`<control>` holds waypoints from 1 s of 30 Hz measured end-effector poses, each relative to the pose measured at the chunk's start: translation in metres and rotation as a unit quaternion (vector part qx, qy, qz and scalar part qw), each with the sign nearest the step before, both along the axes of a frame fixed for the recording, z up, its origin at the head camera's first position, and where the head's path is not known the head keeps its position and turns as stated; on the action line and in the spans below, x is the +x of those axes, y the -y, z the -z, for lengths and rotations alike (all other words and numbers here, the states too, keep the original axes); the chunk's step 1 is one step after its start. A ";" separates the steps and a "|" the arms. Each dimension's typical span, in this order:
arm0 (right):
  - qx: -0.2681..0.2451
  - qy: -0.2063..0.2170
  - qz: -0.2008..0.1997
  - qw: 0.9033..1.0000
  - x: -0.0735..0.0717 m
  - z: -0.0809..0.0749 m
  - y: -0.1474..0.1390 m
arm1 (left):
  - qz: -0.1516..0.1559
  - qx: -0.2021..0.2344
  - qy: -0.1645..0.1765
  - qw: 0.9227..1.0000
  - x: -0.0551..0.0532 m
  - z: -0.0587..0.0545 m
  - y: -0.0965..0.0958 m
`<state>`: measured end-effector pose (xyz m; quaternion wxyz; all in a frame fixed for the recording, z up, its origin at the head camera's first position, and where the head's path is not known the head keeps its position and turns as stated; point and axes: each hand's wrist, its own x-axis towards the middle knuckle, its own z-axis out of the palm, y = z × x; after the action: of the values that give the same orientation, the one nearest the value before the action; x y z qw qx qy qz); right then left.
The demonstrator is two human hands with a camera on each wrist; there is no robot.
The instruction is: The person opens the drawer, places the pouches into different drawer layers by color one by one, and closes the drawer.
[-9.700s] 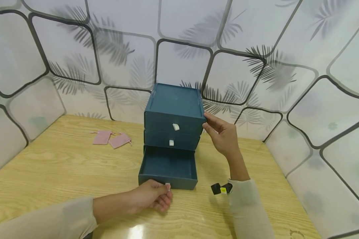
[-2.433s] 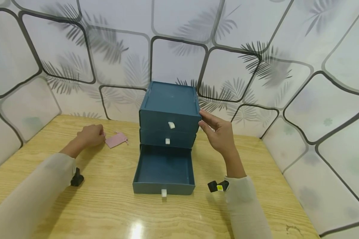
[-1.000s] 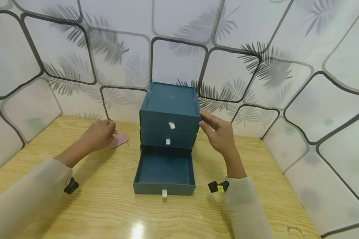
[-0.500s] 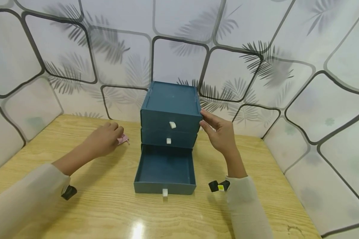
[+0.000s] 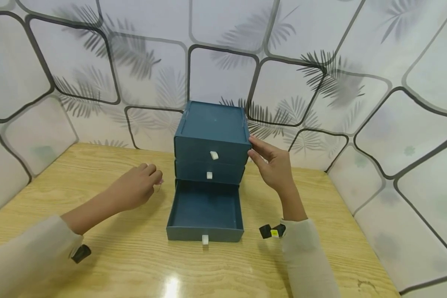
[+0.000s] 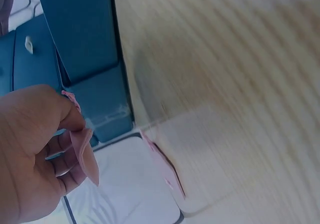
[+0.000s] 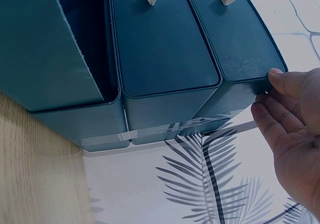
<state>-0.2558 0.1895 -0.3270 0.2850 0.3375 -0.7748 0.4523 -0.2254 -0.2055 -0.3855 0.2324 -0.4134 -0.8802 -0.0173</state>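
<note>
My left hand (image 5: 135,186) pinches a small pink drawstring pouch (image 6: 86,156) between thumb and fingers, left of the blue drawer cabinet (image 5: 212,153). In the head view the hand covers most of this pouch. Another pink pouch (image 6: 167,166) lies on the table in the left wrist view. My right hand (image 5: 275,165) touches the cabinet's upper front right corner, thumb and fingertips against its edges. The bottom drawer (image 5: 205,234) stands pulled out with nothing inside; both drawers above it are closed.
White pull tabs (image 5: 205,239) mark the drawer fronts. Under the cabinet is a wood-grain table (image 5: 126,256), backed by a patterned wall covering (image 5: 160,74) close behind. A black strap piece (image 5: 81,253) hangs at the left sleeve.
Since the oldest frame, my left hand has released the bottom drawer's tab and picked up a pouch. Over the last second it moves right, towards the cabinet. The right hand stays in place.
</note>
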 end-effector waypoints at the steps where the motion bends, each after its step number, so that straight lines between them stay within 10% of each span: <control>1: 0.000 -0.001 0.000 1.000 0.000 0.000 0.000 | 0.005 -0.001 -0.005 1.000 0.002 0.000 -0.001; 30: 0.004 0.000 0.002 1.000 0.001 -0.001 0.001 | 0.047 -0.061 -0.041 0.996 0.032 -0.012 -0.035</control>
<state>-0.2545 0.1888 -0.3259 0.2849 0.3369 -0.7771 0.4488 -0.1936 -0.1702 -0.3735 0.2417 -0.4685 -0.8487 0.0426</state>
